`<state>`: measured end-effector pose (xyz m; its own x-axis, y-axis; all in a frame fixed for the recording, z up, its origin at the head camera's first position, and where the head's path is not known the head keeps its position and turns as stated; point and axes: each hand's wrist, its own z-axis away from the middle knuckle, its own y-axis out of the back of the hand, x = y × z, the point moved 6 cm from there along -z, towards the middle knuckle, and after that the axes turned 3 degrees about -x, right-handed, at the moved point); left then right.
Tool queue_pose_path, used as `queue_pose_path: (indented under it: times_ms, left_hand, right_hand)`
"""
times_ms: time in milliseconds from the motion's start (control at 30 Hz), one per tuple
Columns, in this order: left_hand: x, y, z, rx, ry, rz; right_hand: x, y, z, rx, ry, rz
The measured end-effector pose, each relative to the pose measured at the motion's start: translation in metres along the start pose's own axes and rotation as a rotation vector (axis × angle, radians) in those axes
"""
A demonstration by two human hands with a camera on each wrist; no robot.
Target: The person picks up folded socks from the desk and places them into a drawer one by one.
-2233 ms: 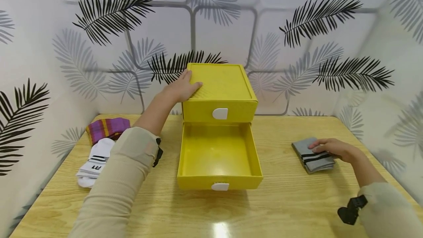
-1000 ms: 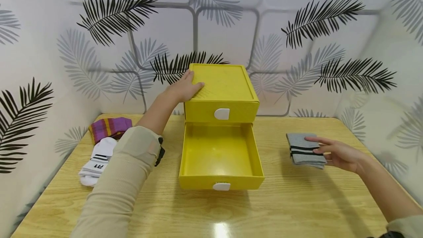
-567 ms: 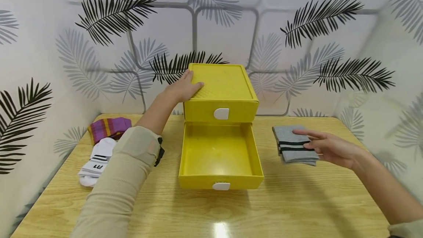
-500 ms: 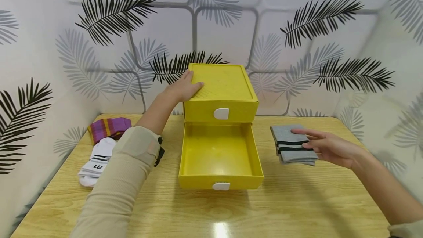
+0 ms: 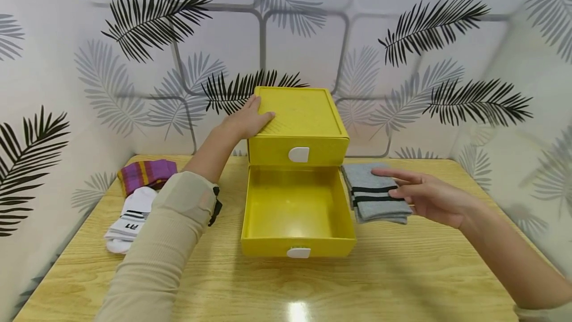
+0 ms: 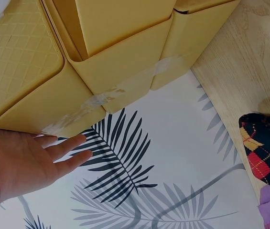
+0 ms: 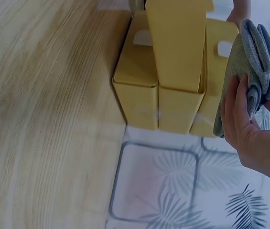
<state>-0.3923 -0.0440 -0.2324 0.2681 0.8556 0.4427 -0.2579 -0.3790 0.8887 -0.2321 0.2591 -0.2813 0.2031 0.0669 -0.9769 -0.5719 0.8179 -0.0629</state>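
A yellow drawer box point(image 5: 295, 111) stands at the middle back of the table, one drawer point(image 5: 298, 246) pulled out with a bare bottom. My left hand point(image 5: 245, 119) rests on the box's top left edge, thumb on the lid and straight fingers along the side. Folded grey socks point(image 5: 371, 183) with black stripes are pinched between thumb and fingers of my right hand point(image 5: 429, 195), held in the air just right of the pulled-out drawer. The right wrist view shows the fingers under the socks point(image 7: 249, 62). The box's lower part is hidden behind the drawer in the head view.
White socks point(image 5: 134, 217) with black stripes lie at the table's left, beside purple plaid socks point(image 5: 149, 173). A black, red and yellow patterned sock point(image 6: 259, 152) shows in the left wrist view. Leaf-patterned walls surround the wooden table point(image 5: 214, 282).
My right hand has picked the grey socks up off the table's right side and carried them left to beside the drawer. The left hand stays on the box.
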Motion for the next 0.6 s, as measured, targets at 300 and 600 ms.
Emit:
queue_pose_path:
  times_ms: [300, 600]
  left_hand:
    - [0.000, 0.000, 0.000, 0.003, 0.001, 0.002]
    - [-0.001, 0.000, 0.000, 0.005, 0.001, 0.004]
  right_hand:
    - [-0.003, -0.027, -0.015, -0.014, 0.002, -0.015]
    - [0.001, -0.047, -0.038, 0.077, -0.025, 0.101]
